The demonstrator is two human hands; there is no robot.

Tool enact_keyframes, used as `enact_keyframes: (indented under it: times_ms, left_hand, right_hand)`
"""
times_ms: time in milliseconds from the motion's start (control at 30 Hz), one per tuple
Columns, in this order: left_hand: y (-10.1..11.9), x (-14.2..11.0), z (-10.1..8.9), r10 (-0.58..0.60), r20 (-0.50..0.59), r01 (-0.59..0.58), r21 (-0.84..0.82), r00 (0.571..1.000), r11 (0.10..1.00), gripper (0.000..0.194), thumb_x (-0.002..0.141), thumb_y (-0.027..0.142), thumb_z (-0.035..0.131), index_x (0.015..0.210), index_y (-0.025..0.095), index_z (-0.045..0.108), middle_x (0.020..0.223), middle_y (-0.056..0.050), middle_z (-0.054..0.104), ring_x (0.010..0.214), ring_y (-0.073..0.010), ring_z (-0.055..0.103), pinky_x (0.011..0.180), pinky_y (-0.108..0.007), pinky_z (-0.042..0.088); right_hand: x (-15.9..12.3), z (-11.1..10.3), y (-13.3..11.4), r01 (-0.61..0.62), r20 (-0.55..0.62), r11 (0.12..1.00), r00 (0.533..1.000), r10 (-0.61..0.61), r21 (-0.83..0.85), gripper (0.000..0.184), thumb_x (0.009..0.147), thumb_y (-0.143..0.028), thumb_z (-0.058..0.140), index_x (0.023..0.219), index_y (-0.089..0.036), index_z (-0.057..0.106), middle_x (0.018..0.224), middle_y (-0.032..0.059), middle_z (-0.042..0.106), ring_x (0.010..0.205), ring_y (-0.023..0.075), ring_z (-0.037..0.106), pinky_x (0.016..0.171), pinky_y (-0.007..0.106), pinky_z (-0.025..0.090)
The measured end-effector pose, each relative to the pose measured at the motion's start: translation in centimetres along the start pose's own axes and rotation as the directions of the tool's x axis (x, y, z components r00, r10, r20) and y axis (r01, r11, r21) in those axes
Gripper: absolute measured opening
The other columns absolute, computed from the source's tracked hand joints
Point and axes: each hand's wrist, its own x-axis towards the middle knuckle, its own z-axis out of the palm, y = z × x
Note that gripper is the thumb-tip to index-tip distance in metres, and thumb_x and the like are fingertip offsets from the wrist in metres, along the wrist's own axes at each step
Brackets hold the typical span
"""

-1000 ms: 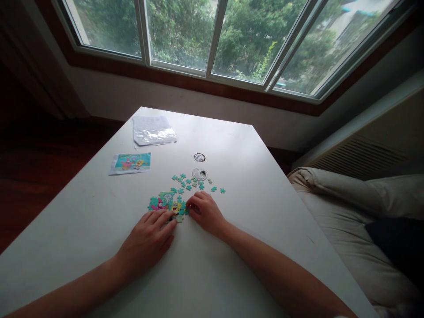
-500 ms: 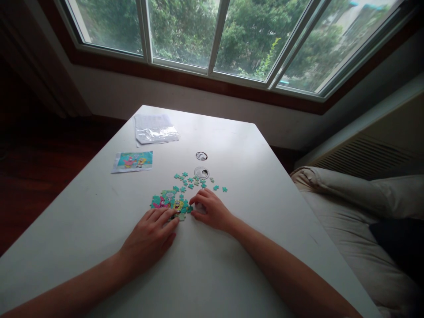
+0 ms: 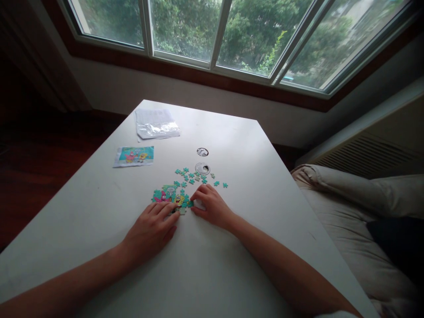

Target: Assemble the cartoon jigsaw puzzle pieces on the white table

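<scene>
A partly joined jigsaw puzzle with cartoon figures on a green ground lies on the white table. My left hand rests with fingers stretched over its lower edge, covering part of the picture. At the puzzle's right edge, my right hand has thumb and index finger bent around a small green puzzle piece. The piece touches or nearly touches the joined part; I cannot tell whether it is locked in. Several loose puzzle pieces are scattered just beyond the puzzle.
The white table has two round cable holes, one with a grey cover. A printed reference picture lies to the left, a clear plastic bag with paper behind it. A beige cushioned seat stands at the right.
The camera view has shifted slightly, so the table sits a little higher. Both hands stay at the puzzle in nearly the same pose, my right fingers still at its right edge.
</scene>
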Motion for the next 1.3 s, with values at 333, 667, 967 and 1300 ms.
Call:
enact_keyframes:
  times_ms: [333,667,967,1300]
  left_hand:
    - [-0.2,-0.1,0.0,0.011,-0.021,-0.012,-0.024,1.0,1.0,0.027,0.094,0.018,0.056,0.12,0.022,0.066,0.133,-0.009,0.063,0.12,-0.0276,0.057,0.103,-0.046,0.045]
    - [-0.2,0.0,0.0,0.023,0.033,-0.023,-0.017,0.999,1.0,0.028,0.096,0.02,0.056,0.122,0.022,0.064,0.136,-0.009,0.061,0.124,-0.0279,0.054,0.106,-0.046,0.043]
    - [0.0,0.1,-0.2,0.067,0.029,-0.064,-0.097,0.997,0.993,0.027,0.098,0.02,0.052,0.122,0.024,0.065,0.128,-0.008,0.063,0.114,-0.0255,0.058,0.098,-0.044,0.046]
    - [-0.1,0.7,0.3,0.067,0.053,-0.058,-0.147,0.996,0.987,0.03,0.097,0.019,0.052,0.126,0.023,0.062,0.129,-0.01,0.061,0.116,-0.0272,0.055,0.103,-0.048,0.045]
  right_hand:
    - [0.1,0.0,0.6,0.004,-0.023,0.997,1.0,-0.002,0.071,0.012,0.088,-0.022,0.07,0.099,-0.024,0.068,0.097,0.0052,0.062,0.095,0.0214,0.052,0.088,0.035,0.044]
    - [0.0,0.4,0.9,0.025,-0.048,0.998,0.999,-0.023,0.053,0.002,0.091,-0.023,0.066,0.093,-0.024,0.066,0.093,0.005,0.063,0.091,0.0206,0.052,0.084,0.034,0.044]
    - [0.7,-1.8,3.2,-0.109,-0.238,0.992,0.964,0.122,0.067,0.01,0.094,-0.02,0.058,0.091,-0.023,0.067,0.093,0.005,0.066,0.092,0.0215,0.055,0.085,0.037,0.044]
    - [2.6,-3.3,5.2,-0.171,-0.136,0.978,0.979,0.154,-0.122,0.01,0.092,-0.021,0.066,0.1,-0.025,0.071,0.099,0.0072,0.065,0.097,0.0242,0.053,0.087,0.039,0.043]
